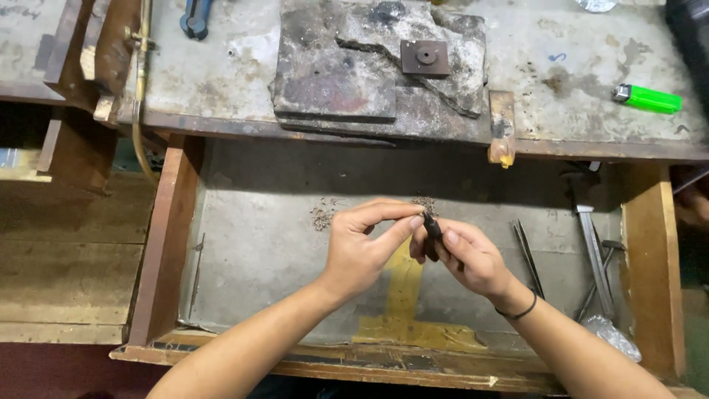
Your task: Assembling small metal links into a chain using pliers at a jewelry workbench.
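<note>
Worn and stained, one bench (pixel 576 81) fills the top, with one open drawer (pixel 266 244) pulled out beneath it. Over the drawer, two hands are seen. One small dark piece (pixel 432 226) is pinched between them, its long axis upright and slightly tilted: the left hand (pixel 362 251) grips its top, the right hand (pixel 465 258) is closed around its lower end. Beyond lie one stone slab (pixel 377 66) and one green lighter (pixel 648 98).

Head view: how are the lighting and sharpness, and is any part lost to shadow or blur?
Head view: even, soft light on the bench top, no glare; the green lighter is crisp. Shadow darkens the drawer along its back edge. The left hand and right hand are sharp, but the small dark object they pinch stays hard to identify.
</note>
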